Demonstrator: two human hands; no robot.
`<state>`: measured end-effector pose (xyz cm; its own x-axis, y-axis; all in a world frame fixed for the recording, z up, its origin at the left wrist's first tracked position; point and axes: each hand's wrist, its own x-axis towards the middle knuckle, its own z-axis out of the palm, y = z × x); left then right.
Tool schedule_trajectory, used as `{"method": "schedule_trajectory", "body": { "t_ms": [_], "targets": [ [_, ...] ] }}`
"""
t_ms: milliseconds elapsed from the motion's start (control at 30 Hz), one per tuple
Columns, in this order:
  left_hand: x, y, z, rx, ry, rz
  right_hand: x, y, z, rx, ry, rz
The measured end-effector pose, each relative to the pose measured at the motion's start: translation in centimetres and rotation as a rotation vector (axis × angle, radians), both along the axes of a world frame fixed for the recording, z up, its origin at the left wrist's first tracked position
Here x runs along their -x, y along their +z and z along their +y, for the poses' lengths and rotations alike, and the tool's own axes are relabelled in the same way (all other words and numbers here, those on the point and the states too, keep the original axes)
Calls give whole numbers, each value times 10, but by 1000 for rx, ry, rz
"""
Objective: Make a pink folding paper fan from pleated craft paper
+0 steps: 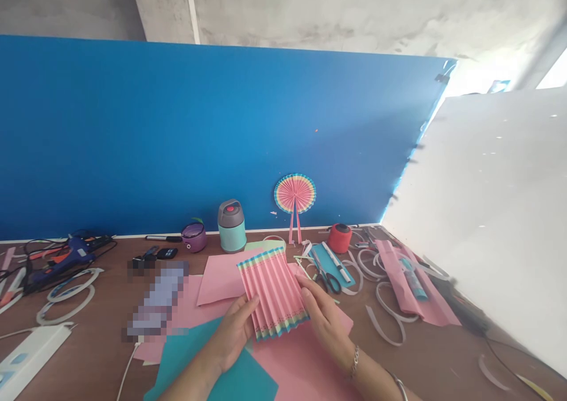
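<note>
Between my two hands is a pleated pink paper sheet (272,294), with blue and yellow bands along its top and bottom edges. My left hand (239,324) grips its left side, thumb over the front. On the right side, my right hand (325,315) holds the edge between thumb and fingers. The sheet is raised and tilted, its folds spread partly open. Under my hands lie a teal paper sheet (239,377) and a pink paper sheet (301,365). Against the blue panel stands a round pleated paper fan (295,194) with two pink legs.
Scissors (326,277) and a white marker (336,262) lie right of the sheet, among curled paper strips (390,306). Behind stand a teal jar (232,232), a purple cup (194,237) and a red container (339,238). A glue gun (73,256) and a power strip (35,359) are left.
</note>
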<state>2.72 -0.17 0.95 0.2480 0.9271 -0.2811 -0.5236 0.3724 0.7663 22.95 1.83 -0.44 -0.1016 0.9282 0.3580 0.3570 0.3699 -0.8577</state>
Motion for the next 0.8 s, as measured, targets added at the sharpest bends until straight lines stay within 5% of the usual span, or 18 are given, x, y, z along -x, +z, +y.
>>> {"method": "schedule_trajectory", "body": {
  "t_ms": [367, 800],
  "targets": [
    [-7, -6, -1, 42, 7, -16, 7, -7, 0, -340, 94, -131],
    [-19, 1, -9, -108, -101, 21, 15, -1, -7, -292, 267, -210]
  ]
}}
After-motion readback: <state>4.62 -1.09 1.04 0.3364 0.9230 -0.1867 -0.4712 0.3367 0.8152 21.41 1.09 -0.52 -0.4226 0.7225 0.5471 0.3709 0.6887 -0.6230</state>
